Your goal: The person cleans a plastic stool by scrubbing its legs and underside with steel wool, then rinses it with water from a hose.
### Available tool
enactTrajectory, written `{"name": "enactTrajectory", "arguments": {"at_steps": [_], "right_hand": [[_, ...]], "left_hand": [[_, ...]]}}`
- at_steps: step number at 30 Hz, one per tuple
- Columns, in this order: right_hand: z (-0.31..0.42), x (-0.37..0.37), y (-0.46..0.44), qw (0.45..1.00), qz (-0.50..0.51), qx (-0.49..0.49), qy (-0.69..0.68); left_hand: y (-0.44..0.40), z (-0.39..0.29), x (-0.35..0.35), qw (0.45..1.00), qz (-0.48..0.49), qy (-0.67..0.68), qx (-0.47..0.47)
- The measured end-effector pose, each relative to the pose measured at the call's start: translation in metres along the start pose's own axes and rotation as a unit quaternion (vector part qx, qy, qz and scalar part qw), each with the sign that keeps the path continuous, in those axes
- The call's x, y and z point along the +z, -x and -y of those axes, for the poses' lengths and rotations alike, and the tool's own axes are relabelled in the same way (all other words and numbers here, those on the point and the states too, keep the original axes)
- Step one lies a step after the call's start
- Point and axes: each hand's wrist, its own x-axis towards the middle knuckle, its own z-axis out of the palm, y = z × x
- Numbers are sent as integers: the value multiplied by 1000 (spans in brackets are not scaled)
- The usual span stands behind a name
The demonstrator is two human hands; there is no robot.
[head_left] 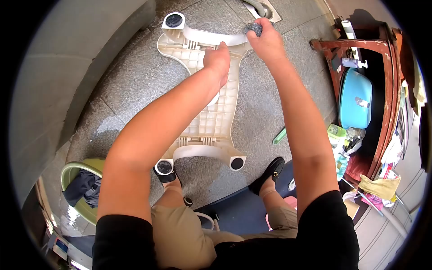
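Grey tiled floor, pale patches; upturned plastic stool at twelve o'clock.
Scrubbing seems in hand; next stroke likely calls for the curved leg brace held steady. Right hand, one o'clock, pinched around dark scouring pad; left hand, twelve, half-curled at brace, grip unclear.

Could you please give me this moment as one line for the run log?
left hand: at white leg frame | right hand: gripping grey scrubbing pad | stool: underside up on floor | bucket: dark cloth inside
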Motion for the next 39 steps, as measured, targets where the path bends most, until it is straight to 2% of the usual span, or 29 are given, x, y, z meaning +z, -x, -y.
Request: {"name": "enactTrajectory", "arguments": {"at_steps": [1, 2, 4, 5, 6, 7, 8, 9, 11, 12, 13, 15, 17, 18, 19, 20, 21, 22, 23, 24, 25, 26, 27, 29, 33, 35, 36, 37, 39], "right_hand": [[6, 1, 0, 999, -31, 17, 26], [-3, 6, -5, 999, -31, 17, 26], [-29, 21, -19, 987, -100, 51, -118], [-28, 18, -14, 987, -98, 55, -116], [-26, 7, -4, 937, -67, 147, -310], [-19, 2, 3, 839, -32, 224, -495], [-26, 1, 10, 793, -16, 242, -560], [-37, 6, 19, 792, -20, 239, -562], [-49, 18, 39, 799, 36, 120, -588], [-50, 20, 33, 839, -14, 104, -534], [-50, 17, 23, 839, -14, 104, -534], [-42, 17, 11, 888, -59, 122, -439], [-42, 21, 3, 889, -69, 126, -434], [-42, 25, -3, 915, -103, 106, -376], [-43, 29, -7, 935, -137, 84, -315], [-38, 27, -4, 935, -137, 83, -315], [-26, 23, 4, 962, -208, 22, -175], [-12, 20, 11, 961, -272, -39, -30], [3, 14, 16, 961, -271, -39, -33], [20, 8, 22, 961, -253, -108, -18], [34, 7, 27, 956, -233, -176, -4], [51, 15, 31, 976, -161, -136, -47], [68, 24, 32, 987, -93, -95, -88], [84, 50, 23, 978, 52, 26, -198], [74, 141, 9, 933, 5, 50, -355], [57, 163, 13, 982, -131, -113, -74], [51, 144, 18, 975, -123, -184, 27], [46, 124, 9, 974, -124, -186, 28], [34, 95, -4, 916, -27, -235, 324]], "left_hand": [[-4, 0, 4, 994, 73, 47, -59], [-7, -1, 11, 994, 74, 46, -59], [-14, -2, 28, 974, 143, 140, -103], [-22, 0, 32, 974, 142, 140, -108], [-28, 3, 41, 969, 130, 178, -115], [-35, 4, 43, 963, 112, 218, -115], [-29, 2, 46, 957, 104, 246, -116], [-31, 3, 49, 957, 107, 243, -113], [-29, 7, 45, 959, 114, 241, -94], [-27, 8, 44, 964, 116, 220, -92], [-25, 5, 44, 964, 116, 220, -92], [-20, -1, 35, 982, 124, 104, -99], [-24, -3, 26, 982, 122, 106, -103], [-18, -11, 9, 985, 100, -128, 60], [-12, -20, -8, 908, 71, -352, 216], [1, -32, -25, 829, -17, -412, 378], [12, -50, -43, 714, -104, -454, 523], [13, -74, -63, 613, -161, -470, 614], [8, -91, -86, 500, -215, -478, 690], [-10, -99, -111, 499, -217, -482, 686], [-33, -106, -134, 532, -118, -518, 659], [-45, -107, -145, 557, -17, -546, 625], [-46, -105, -146, 555, -16, -547, 627], [-47, -101, -149, 738, 97, -471, 473], [-43, -88, -142, 706, 33, -495, 506], [-44, -86, -145, 698, 24, -504, 508], [-45, -88, -146, 689, 17, -512, 513], [-46, -90, -147, 689, 17, -510, 515], [-43, -89, -149, 695, 30, -498, 518]]}}
